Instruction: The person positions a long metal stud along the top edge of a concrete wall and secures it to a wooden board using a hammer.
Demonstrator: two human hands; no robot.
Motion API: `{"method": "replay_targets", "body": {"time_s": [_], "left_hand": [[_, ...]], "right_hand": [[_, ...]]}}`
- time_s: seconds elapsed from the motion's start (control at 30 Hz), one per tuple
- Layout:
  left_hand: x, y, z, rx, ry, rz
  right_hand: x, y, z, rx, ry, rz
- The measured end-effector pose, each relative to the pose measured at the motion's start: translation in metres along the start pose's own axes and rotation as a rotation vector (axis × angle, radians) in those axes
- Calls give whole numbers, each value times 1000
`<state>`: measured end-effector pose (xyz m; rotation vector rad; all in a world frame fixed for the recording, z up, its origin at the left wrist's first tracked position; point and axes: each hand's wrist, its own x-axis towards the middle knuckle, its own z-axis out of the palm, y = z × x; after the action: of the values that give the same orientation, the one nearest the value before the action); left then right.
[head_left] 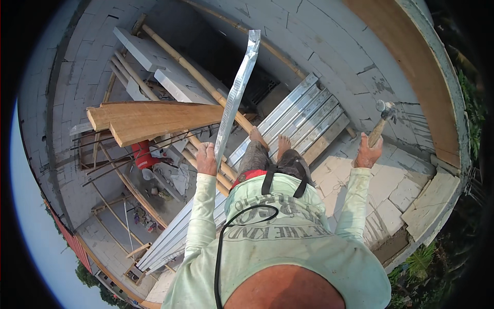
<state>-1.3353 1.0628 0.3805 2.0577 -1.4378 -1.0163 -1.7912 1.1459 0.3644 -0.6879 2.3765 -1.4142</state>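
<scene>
My left hand (207, 159) is closed around the lower end of a long, shiny metal strip (236, 90), which rises away from me with a bent tip. In my right hand (368, 153) a claw hammer (378, 131) is gripped by its wooden handle, its metal head pointing up near the block wall. Both hands are apart, out in front of my body. My bare feet (284, 146) rest by a row of silvery metal channels (296, 116), laid side by side as a platform.
Wooden planks (159, 119) and thin steel rods stick out at the left. Bamboo poles (188, 67) cross the deep opening ahead. Far below, a person in a red shirt (145, 155) is among tools. A grey block wall (329, 38) stands ahead and right.
</scene>
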Motion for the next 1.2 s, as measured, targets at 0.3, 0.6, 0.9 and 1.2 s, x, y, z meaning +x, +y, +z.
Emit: {"method": "replay_targets", "body": {"time_s": [0.3, 0.6, 0.9, 1.2], "left_hand": [[35, 2, -27, -53, -21, 34], [52, -23, -32, -134, -14, 115], [67, -10, -33, -184, -79, 76], [85, -10, -35, -232, 7, 190]], "right_hand": [[-2, -51, 49, 28, -62, -47], [-2, -87, 51, -108, 33, -210], [-18, -104, 66, 143, 109, -247], [4, -147, 81, 191, 57, -184]]}}
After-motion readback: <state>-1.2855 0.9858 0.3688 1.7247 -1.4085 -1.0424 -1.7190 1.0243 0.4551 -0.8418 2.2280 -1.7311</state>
